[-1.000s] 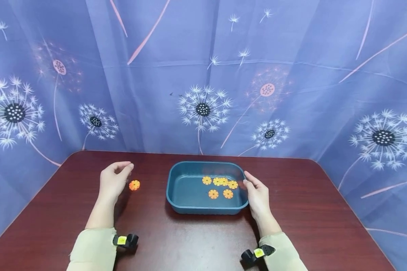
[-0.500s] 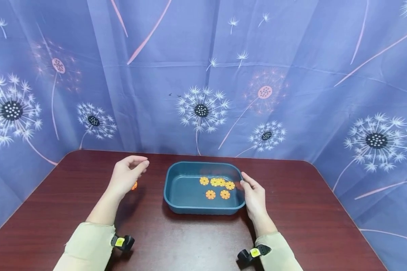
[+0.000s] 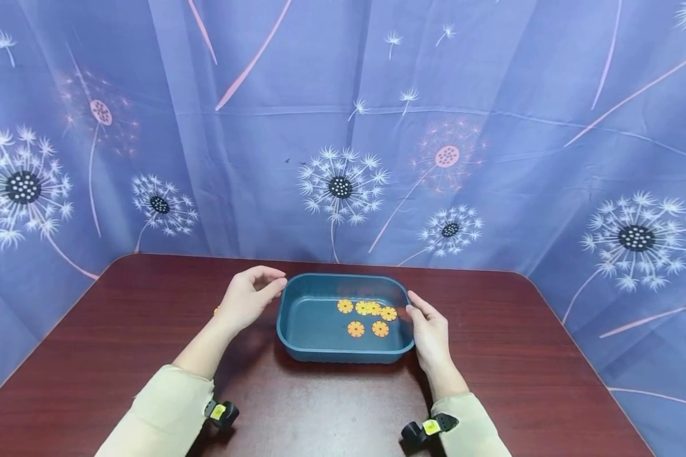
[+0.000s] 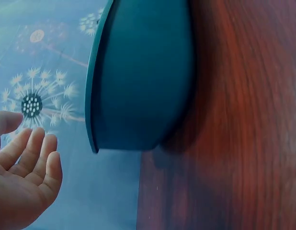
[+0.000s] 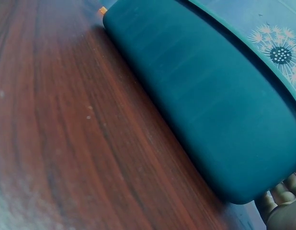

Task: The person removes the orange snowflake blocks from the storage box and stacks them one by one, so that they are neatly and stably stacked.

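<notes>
A blue-green tray [image 3: 343, 357] holds several flower-shaped yellow and orange pieces [image 3: 356, 329], mostly in its right half. At its right end my right hand [image 3: 433, 333] grips the wall, with the fingertips partly hidden; the right wrist view shows that hand [image 5: 284, 203] under the tray's corner [image 5: 263, 167]. My left hand [image 3: 246, 301] is at the tray's left rim, thumb and fingers forward. In the left wrist view the hand [image 4: 28, 177] has relaxed fingers, a gap beside the thumb, and nothing visible in it, apart from the tray [image 4: 138, 86].
One orange piece [image 3: 216, 310] lies on the brown table [image 3: 331, 406] left of the tray, mostly hidden behind my left hand. A blue dandelion-print curtain [image 3: 251, 190] stands behind the table's back edge.
My left hand has moved right, from beside the loose orange piece to the tray's left rim, and now covers most of that piece. My right hand has stayed on the tray.
</notes>
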Tool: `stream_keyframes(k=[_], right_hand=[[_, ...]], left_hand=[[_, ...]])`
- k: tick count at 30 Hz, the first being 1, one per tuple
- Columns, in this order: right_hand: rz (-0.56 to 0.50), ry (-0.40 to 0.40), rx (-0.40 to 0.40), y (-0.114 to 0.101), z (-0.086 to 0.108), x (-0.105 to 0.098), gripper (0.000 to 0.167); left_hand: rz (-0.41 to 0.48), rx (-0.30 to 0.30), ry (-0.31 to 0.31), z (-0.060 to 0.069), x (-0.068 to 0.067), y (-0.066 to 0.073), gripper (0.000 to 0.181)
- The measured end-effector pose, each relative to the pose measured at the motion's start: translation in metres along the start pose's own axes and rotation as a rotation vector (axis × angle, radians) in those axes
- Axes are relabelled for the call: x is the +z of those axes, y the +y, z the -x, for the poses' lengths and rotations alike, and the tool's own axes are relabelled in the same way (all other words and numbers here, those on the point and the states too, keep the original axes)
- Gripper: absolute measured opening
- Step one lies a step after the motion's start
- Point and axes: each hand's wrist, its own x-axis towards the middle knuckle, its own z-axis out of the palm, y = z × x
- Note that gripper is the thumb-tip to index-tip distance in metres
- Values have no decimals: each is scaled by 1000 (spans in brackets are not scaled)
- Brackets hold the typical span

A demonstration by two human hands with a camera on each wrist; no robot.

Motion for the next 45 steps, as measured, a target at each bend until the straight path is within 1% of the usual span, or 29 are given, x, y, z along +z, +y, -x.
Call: stream_keyframes(k=[7, 12, 17, 21, 24, 29, 35, 40, 45], right_hand=[[-12, -9, 1, 0, -1, 1, 40], [-30, -14, 6, 0, -1, 0, 41], [-28, -16, 17, 1, 1, 0, 41], [-37, -8, 26, 2, 2, 1, 42], [-34, -1, 29, 2, 2, 0, 42], [-23, -9, 30, 1, 3, -2, 41], [5, -27, 24, 0, 5, -5, 42], [-10, -27, 21, -1, 3, -2, 42], [-6, -31, 19, -3, 1, -1, 42]], left_hand=[[27, 4, -3, 0, 11, 6, 27], [39, 17, -4, -1, 22, 7, 28], [32, 13, -10, -1, 34, 9, 23], [12, 18, -26, 0, 43, 11, 22], [-8, 20, -44, -1, 49, 12, 21], [-29, 8, -72, -4, 63, 12, 18], [-70, -1, -119, -7, 77, 12, 24], [-93, 1, -162, -10, 87, 13, 28], [-103, 1, -208, -15, 98, 11, 30]])
